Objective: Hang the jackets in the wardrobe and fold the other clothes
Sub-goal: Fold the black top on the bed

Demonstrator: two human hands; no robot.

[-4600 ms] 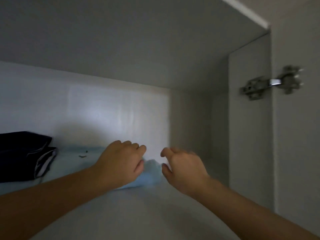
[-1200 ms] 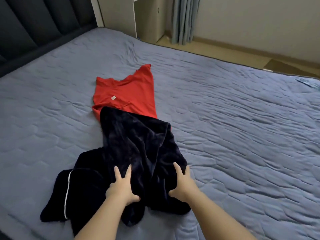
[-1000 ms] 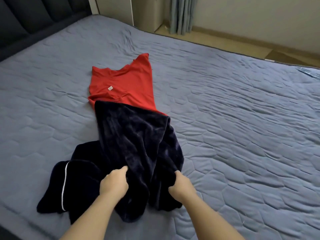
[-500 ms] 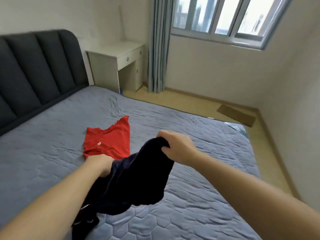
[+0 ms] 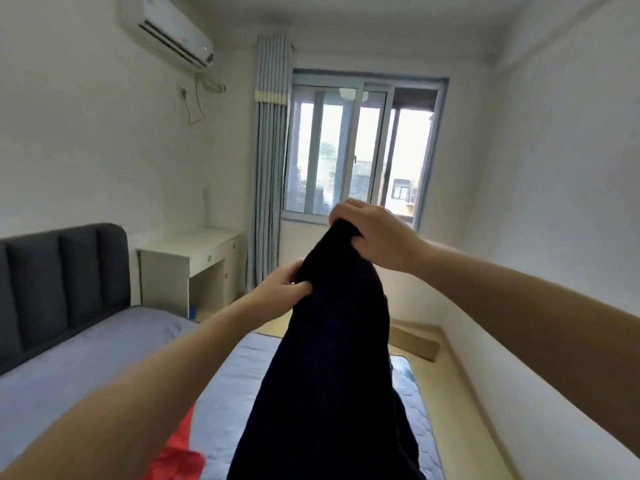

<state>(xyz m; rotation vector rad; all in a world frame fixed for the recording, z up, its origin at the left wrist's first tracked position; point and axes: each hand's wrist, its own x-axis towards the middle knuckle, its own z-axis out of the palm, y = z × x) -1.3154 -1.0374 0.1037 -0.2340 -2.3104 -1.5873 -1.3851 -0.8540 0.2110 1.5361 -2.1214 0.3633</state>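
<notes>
A dark navy garment hangs in front of me, lifted high above the bed. My right hand grips its top edge at the highest point. My left hand pinches the cloth a little lower and to the left. The garment's lower part drops out of the frame at the bottom. A red shirt lies on the grey-blue bed, mostly hidden behind my left arm.
A dark padded headboard stands at the left. A white desk sits in the corner beside a blue-grey curtain and a window. A strip of wooden floor runs along the right wall.
Both hands took hold of the navy garment on the bed and raised it high in front of me. My view has tilted up from the bed toward the window.
</notes>
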